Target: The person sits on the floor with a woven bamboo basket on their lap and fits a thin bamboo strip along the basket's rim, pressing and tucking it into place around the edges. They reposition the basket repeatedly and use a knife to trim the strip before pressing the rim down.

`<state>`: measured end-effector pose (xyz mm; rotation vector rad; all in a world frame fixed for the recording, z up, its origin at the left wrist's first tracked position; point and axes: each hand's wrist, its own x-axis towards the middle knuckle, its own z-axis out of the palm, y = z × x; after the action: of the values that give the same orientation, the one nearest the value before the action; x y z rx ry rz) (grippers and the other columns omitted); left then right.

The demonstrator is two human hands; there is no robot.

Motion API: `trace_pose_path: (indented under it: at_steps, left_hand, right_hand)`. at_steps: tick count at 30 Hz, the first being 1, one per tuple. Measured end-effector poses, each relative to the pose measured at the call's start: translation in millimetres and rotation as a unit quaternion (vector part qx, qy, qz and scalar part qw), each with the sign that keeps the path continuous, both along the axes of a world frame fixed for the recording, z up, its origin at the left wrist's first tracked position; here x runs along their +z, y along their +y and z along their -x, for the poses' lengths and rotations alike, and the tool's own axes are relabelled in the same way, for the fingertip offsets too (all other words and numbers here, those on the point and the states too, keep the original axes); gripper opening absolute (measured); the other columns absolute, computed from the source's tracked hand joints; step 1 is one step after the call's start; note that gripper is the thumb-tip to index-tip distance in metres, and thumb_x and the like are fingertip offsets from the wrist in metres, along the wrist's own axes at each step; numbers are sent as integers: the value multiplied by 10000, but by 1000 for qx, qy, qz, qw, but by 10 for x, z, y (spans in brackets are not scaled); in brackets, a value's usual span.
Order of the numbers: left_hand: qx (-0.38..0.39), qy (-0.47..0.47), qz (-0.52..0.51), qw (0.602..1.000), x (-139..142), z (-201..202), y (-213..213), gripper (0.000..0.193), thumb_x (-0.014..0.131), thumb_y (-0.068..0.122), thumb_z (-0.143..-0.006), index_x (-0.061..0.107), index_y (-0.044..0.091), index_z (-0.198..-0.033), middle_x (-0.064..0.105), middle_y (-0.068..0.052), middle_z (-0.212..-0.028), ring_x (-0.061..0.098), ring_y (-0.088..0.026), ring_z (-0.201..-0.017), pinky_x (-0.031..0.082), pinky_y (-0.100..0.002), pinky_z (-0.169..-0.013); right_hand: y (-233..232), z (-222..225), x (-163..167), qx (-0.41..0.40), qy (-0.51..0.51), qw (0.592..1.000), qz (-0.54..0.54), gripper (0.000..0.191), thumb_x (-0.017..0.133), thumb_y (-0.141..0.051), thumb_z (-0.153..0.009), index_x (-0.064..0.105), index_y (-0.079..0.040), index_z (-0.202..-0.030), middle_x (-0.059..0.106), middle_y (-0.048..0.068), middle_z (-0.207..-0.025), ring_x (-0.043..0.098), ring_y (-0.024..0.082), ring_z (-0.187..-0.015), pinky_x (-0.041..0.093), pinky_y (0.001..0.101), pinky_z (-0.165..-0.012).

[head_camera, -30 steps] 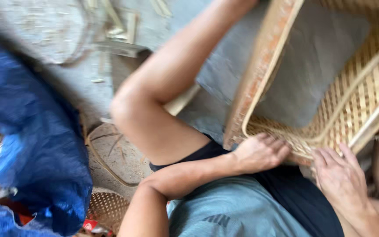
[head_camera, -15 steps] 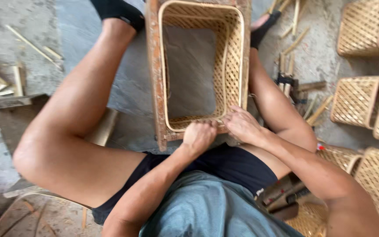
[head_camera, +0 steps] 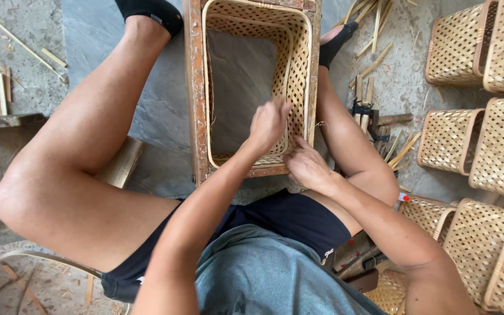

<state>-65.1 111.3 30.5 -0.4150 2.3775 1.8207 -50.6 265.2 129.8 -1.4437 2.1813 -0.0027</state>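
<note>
A woven bamboo basket (head_camera: 294, 64) sits inside a worn wooden frame (head_camera: 196, 99) on the floor between my legs. My left hand (head_camera: 268, 123) reaches inside the basket at its right wall, fingers curled on the weave near the rim. My right hand (head_camera: 305, 166) rests on the near right corner of the basket and frame, fingers pressing the rim. What the fingers pinch is too small to tell.
Several finished woven baskets (head_camera: 479, 140) stand stacked along the right. Bamboo strips and offcuts (head_camera: 374, 35) lie by my right foot, more (head_camera: 7, 70) at the far left. Small tools (head_camera: 374, 119) lie beside my right leg. A wooden block (head_camera: 1, 140) sits under my left knee.
The view swung from the left side round to straight down on the basket. My left hand moved from the near rim up into the basket at its right wall; my right hand stayed near the corner.
</note>
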Motion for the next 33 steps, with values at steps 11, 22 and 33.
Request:
trace_pose_path:
  at_steps: [11, 22, 33]
  left_hand:
    - [213, 15, -101, 972, -100, 741, 418, 693, 590, 516, -978, 537, -31, -1400, 616, -275, -1361, 605, -459, -1229, 477, -481, -1044]
    - [179, 18, -87, 980, -28, 798, 359, 537, 549, 475, -996, 654, -4, -1215, 669, -260, -1277, 655, -484, -1123, 515, -527, -981]
    - [223, 11, -229, 947, -222, 846, 523, 673, 625, 429, -968, 549, -36, -1448, 420, -302, -1574, 383, -369, -1516, 302, -390, -1237]
  right_hand:
    - [38, -5, -77, -25, -3, 1000, 8, 513, 802, -159, -563, 680, 54, -1013, 692, 176, -888, 675, 320, -916, 361, 454, -1083]
    - [7, -28, -97, -39, 3, 999, -26, 515, 781, -157, -556, 685, 45, -1021, 699, 192, -978, 668, 314, -971, 340, 467, -1138]
    - [-88, -11, -55, -32, 6, 999, -7, 465, 763, -131, -559, 685, 49, -980, 709, 202, -1002, 669, 316, -1020, 332, 505, -1164]
